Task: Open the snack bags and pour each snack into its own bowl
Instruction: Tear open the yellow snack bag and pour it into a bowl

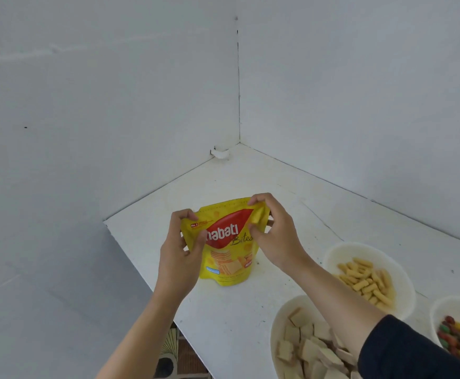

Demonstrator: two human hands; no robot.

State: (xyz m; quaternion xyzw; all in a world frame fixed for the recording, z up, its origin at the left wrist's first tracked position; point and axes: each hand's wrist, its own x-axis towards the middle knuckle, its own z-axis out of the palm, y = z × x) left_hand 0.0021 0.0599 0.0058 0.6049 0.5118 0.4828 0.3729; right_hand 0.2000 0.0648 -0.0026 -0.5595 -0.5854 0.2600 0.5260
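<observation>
A yellow Nabati Bites snack bag (227, 258) stands upright on the white table (231, 318). My left hand (181, 253) grips its upper left edge, thumb across the red logo. My right hand (272, 231) pinches the top right corner, which is folded over. A white bowl (280, 321) at the lower right holds square wafer pieces, partly hidden by my right forearm. Behind it, another white bowl (332, 255) holds yellow stick snacks. A third bowl (436, 310) at the right edge holds coloured candies.
The table sits in a corner between two white walls (360, 91). Its left edge (141, 269) runs diagonally beside my left forearm, with grey floor beyond. A small white clip (219, 153) lies in the far corner.
</observation>
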